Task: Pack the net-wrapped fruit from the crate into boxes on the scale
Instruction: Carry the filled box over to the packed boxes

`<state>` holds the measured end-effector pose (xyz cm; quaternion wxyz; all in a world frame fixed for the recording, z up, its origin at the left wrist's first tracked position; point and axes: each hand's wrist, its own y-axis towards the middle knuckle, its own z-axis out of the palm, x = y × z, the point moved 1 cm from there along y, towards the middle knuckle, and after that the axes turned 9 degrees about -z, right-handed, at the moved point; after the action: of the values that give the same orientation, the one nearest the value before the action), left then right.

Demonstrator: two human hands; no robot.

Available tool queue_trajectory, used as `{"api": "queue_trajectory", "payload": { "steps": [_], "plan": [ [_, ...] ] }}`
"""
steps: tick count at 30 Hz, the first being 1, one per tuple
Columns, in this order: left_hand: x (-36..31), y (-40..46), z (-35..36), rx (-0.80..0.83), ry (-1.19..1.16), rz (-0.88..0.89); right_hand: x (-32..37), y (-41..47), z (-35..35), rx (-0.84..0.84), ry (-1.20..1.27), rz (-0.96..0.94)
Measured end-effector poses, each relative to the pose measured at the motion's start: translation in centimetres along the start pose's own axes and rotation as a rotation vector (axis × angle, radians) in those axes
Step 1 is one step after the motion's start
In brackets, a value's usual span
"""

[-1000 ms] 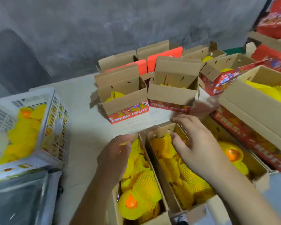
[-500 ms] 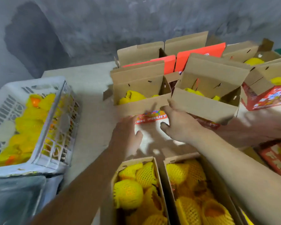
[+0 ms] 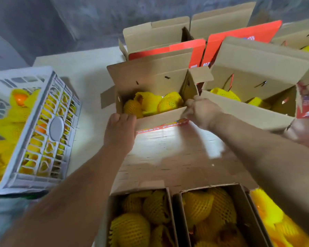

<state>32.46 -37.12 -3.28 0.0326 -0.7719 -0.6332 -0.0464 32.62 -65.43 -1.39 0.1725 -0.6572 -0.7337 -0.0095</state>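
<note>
Cardboard box (image 3: 161, 118) w/ open flaps sits mid-table, and both hands are on its near wall. Left hand (image 3: 120, 130) grasps the near-left corner, fingers curled over the rim; right hand (image 3: 202, 112) pinches the near-right corner where the front wall meets the side flap. Box's long axis runs left-right across the view, opening up, red printed front facing the person; the print is mostly cut off by the wall's tilt and blur, so unreadable. Inside, net-wrapped fruit (image 3: 169, 103) in yellow foam mesh, approx. three pieces visible; the rest hidden behind the front wall.

White plastic crate (image 3: 48, 122) stands at left on the table (image 3: 89, 68), apart from the box, w/ more yellow-netted fruit inside; its left part is cut off by the frame edge. Two filled boxes (image 3: 169, 196) lie at the bottom edge, side by side & touching, long axes running away from the person, near ends out of frame. Another open box (image 3: 248, 113) is just right of the held one, partly hidden by the right forearm. More open boxes behind, red lids up, contents not visible. At far right a blurred second person's hand (image 3: 305, 131), pose hard to make out. Can't tell which surface is the scale.
</note>
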Motion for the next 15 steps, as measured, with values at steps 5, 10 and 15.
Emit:
{"api": "queue_trajectory", "payload": {
  "steps": [5, 10, 15],
  "plan": [
    [-1.2, -2.4, 0.7, 0.226, -0.199, -0.081, 0.2, -3.6, 3.9, 0.0, 0.059, 0.016],
    [-0.5, -7.8, 2.6, 0.3, -0.181, -0.086, 1.9, -9.9, 6.9, 0.148, -0.006, 0.012],
    [3.0, -8.0, 0.0, 0.392, -0.243, 0.025, 3.4, -13.0, 4.1, 0.267, 0.153, -0.023]
  ]
}}
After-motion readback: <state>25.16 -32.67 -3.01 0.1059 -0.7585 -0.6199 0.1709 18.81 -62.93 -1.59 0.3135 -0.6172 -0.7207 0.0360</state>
